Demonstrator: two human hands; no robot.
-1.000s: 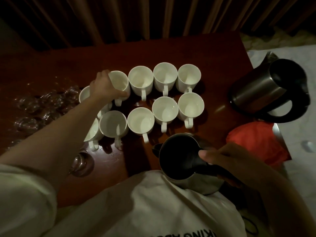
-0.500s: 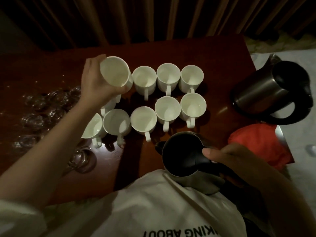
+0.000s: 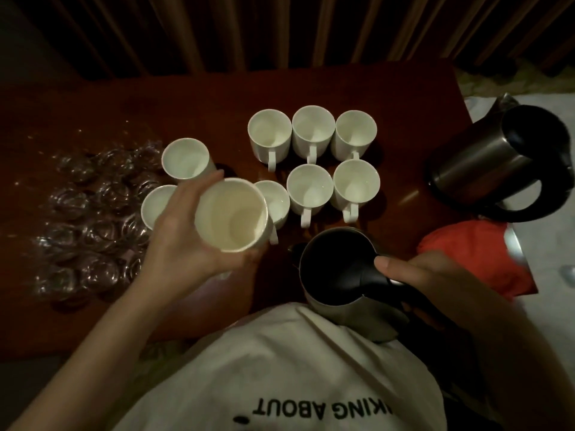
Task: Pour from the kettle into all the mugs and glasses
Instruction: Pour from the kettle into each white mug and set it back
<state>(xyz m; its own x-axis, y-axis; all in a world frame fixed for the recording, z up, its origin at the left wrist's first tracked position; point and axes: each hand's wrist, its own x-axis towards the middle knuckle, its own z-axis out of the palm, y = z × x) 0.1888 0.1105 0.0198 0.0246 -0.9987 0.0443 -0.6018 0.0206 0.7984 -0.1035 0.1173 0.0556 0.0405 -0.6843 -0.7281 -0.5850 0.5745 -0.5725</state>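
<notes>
My left hand (image 3: 183, 241) grips a white mug (image 3: 231, 214), lifted off the table and tilted toward me, its inside looking empty. My right hand (image 3: 426, 275) holds the black handle of a steel kettle (image 3: 339, 269) with its lid open, close to my chest at the table's near edge. Several white mugs (image 3: 309, 189) stand in rows on the dark wooden table (image 3: 311, 82), handles toward me. A cluster of clear glasses (image 3: 93, 206) stands to the left of the mugs.
A second steel kettle (image 3: 488, 160) with a black handle sits at the table's right edge. A red cloth (image 3: 473, 250) lies in front of it. Dark curtains hang behind the table. My white shirt fills the lower view.
My left hand lifted a mug from the back row's left end and carried it toward me, near the kettle. The kettle in my right hand stayed about where it was.
</notes>
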